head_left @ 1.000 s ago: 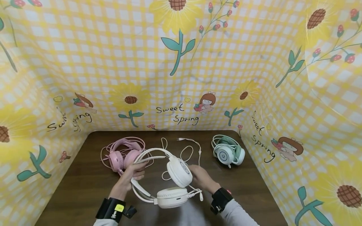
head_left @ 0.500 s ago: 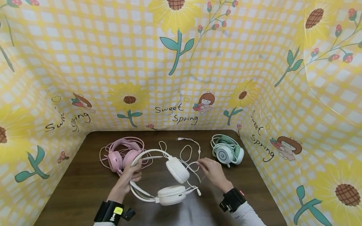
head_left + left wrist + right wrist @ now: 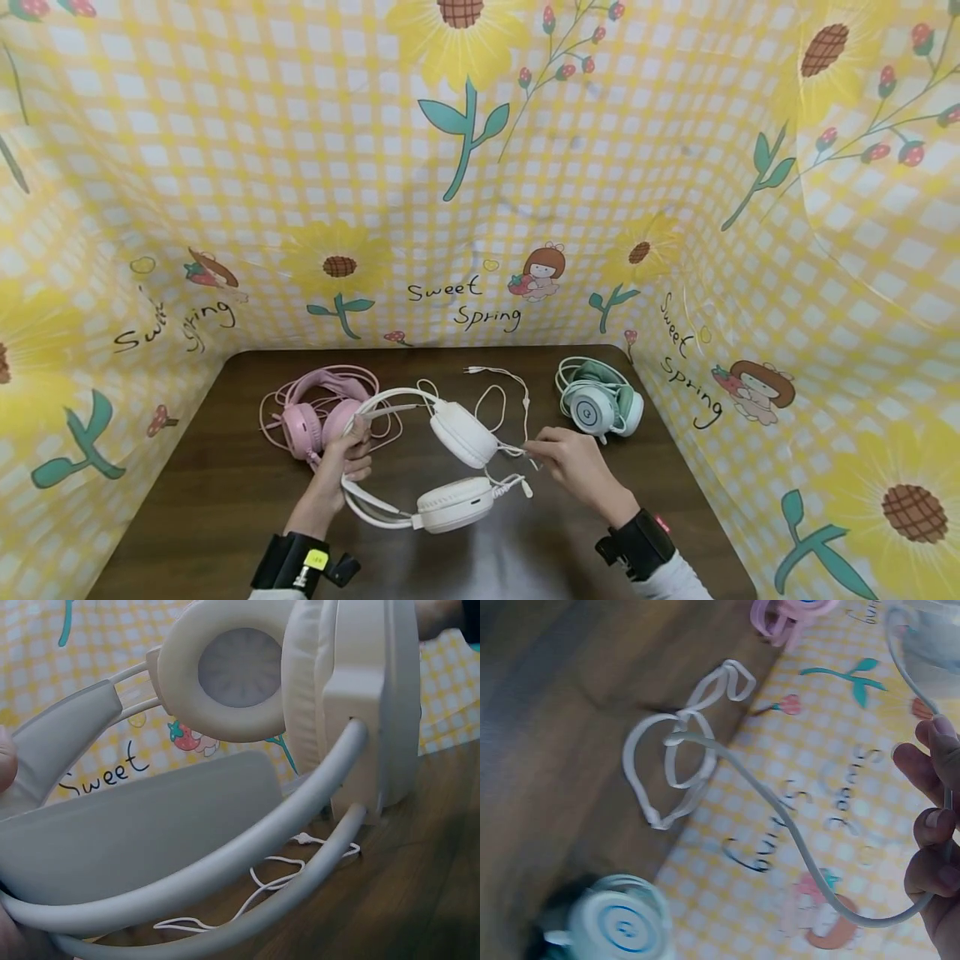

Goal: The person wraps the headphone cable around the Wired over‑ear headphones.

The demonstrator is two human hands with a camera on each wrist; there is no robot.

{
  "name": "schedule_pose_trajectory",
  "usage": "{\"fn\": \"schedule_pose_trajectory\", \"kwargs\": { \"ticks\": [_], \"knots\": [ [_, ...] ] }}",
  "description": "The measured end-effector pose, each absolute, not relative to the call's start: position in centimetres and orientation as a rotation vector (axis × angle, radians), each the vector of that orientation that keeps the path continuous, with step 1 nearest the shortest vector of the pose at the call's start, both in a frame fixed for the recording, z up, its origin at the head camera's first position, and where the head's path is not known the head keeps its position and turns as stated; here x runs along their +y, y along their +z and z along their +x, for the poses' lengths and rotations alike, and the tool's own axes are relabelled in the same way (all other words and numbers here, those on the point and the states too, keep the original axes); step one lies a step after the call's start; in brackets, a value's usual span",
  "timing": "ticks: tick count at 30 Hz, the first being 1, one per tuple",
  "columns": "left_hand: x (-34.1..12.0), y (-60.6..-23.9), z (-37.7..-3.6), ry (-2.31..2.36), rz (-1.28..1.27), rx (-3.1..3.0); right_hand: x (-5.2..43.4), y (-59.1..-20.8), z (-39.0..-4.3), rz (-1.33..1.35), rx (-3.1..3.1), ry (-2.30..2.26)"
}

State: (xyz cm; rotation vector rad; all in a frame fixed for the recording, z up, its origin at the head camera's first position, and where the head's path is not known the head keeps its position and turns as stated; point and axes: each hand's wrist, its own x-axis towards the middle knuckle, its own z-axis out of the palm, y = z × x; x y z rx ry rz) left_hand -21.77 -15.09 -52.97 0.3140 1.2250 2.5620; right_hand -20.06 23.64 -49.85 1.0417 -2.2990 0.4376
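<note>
A dark wooden table walled in by yellow sunflower-print sheeting carries 3 headsets: a white headset in the middle, a pink headset just behind the left hand and a mint-green headset near the right rear corner. The left hand curls its fingers round the white headset's band, holding it tilted with 1 ear cup raised and the other low by the tabletop. The right hand pinches that headset's thin white cable, whose far end lies in loose loops on the wood.
</note>
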Motion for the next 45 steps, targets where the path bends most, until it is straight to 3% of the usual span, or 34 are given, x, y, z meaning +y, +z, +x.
{"fn": "schedule_pose_trajectory", "kwargs": {
  "ticks": [10, 26, 45],
  "knots": [
    [-14.7, -52.9, -21.8, 2.543, 0.077, 1.459, 21.5, -47.7, -18.6, 1.249, -2.187, 0.282],
    [-13.0, -52.8, -21.6, 2.471, -0.116, 1.655, 17.3, -45.0, -19.0, 1.283, -1.978, 0.295],
    [-10.4, -52.4, -20.9, 2.330, -0.005, 1.730, 15.6, -43.9, -22.5, 1.411, -2.099, 0.154]
  ]
}}
